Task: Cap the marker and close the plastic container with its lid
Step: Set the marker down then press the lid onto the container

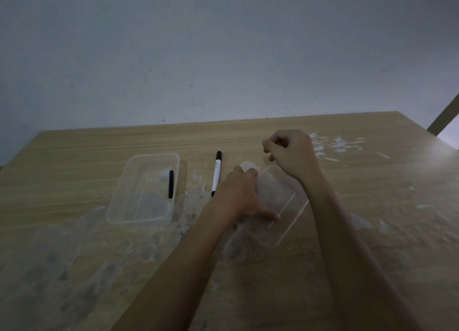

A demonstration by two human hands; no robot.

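Both hands on lid

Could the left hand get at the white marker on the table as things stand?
Probably yes. The marker lies bare on the table, just left of the left hand, with nothing between them. That hand rests on the clear lid, though, so it would have to let go first.

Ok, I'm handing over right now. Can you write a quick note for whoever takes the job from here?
Left hand: lying on the clear lid, fingers spread, lid tilted up off the table.
Right hand: curled at the lid's far corner; grip unclear.
Container: open, left of the hands, with a black stick-like piece inside, possibly the cap.
Marker: lying on the table between container and lid.
Done: nothing finished.
Left: cap the marker, put the lid on the container.
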